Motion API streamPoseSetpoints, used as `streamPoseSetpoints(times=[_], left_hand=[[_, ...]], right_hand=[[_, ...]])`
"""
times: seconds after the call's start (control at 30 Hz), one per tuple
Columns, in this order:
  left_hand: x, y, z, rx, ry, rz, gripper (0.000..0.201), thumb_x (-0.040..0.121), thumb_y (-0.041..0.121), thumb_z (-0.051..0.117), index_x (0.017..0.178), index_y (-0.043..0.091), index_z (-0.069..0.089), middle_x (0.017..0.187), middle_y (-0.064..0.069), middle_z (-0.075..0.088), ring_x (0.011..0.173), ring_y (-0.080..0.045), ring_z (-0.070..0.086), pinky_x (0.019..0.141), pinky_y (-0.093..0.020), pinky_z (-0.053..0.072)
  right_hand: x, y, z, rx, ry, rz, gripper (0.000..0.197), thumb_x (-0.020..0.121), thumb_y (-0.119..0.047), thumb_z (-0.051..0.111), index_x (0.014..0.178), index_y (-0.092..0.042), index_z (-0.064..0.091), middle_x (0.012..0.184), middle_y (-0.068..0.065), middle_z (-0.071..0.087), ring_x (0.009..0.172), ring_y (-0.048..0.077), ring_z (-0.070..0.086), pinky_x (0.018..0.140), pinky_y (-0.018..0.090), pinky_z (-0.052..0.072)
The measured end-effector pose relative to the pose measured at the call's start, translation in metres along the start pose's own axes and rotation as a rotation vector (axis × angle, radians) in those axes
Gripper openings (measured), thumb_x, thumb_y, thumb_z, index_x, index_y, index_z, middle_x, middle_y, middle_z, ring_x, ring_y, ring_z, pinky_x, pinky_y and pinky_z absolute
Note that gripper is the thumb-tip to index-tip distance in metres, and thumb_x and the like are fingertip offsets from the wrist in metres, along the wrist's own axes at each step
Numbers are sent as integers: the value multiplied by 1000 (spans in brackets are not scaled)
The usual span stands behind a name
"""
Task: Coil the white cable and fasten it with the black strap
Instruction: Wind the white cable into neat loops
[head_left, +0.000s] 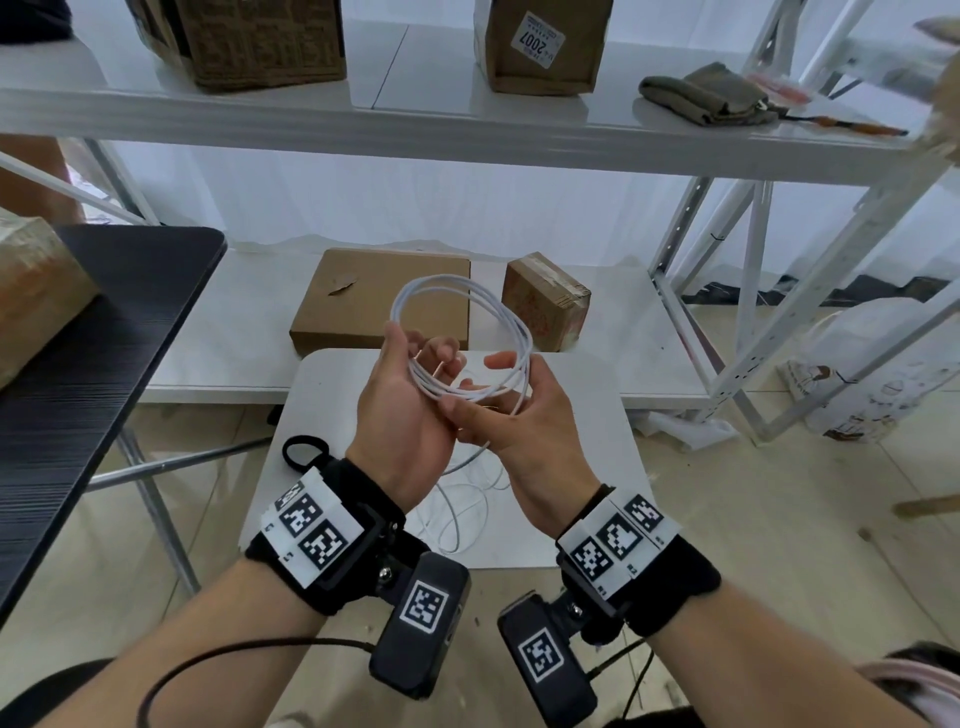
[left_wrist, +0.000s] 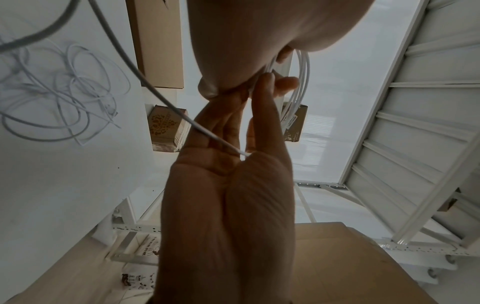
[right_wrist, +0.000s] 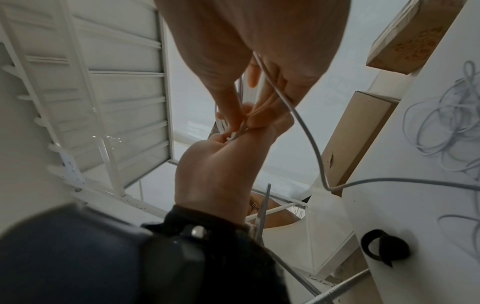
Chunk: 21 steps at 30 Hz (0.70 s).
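Several loops of the cable (head_left: 467, 332) are held up above the surface (head_left: 587, 415), the coil standing roughly upright with its longer axis running from lower left to upper right in the head view. The lower part of the coil is gripped in the left hand (head_left: 410, 410), thumb and fingers curled round the strands. The same bundle is pinched by the right hand (head_left: 519, 421) just beside the left, index finger extended. From the hands the loose rest of the cable hangs down to a tangled heap on the surface. The strap (head_left: 304, 452), rolled into a ring, lies on the surface near the left wrist, apart from the cable. On an upper-shelf box (head_left: 545, 47), "2007" is read on a white label (head_left: 537, 40).
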<state>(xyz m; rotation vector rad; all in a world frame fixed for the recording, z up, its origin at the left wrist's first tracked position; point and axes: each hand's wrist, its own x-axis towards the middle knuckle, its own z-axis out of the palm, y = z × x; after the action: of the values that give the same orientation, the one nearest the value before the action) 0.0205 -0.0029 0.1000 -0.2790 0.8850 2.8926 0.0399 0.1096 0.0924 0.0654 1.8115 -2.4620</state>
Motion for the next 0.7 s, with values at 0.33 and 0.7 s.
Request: streamPoseSetpoints(times=[0.33, 0.7], left_hand=[[-2, -1, 1, 195, -58, 15, 36, 107, 46, 27, 96, 15, 42, 79, -4, 49, 79, -23, 58, 75, -42, 59], [-1, -1, -2, 437, -57, 38, 27, 103, 27, 48, 80, 16, 55, 82, -2, 61, 85, -18, 58, 92, -41, 41]], right_hand=[[2, -9, -7, 79, -36, 57, 46, 80, 9, 75, 114, -10, 50, 104, 27, 70, 90, 32, 72, 73, 40, 61], [20, -24, -32, 62, 15, 16, 7, 86, 4, 70, 89, -1, 66, 79, 12, 67, 69, 21, 67, 71, 27, 58]])
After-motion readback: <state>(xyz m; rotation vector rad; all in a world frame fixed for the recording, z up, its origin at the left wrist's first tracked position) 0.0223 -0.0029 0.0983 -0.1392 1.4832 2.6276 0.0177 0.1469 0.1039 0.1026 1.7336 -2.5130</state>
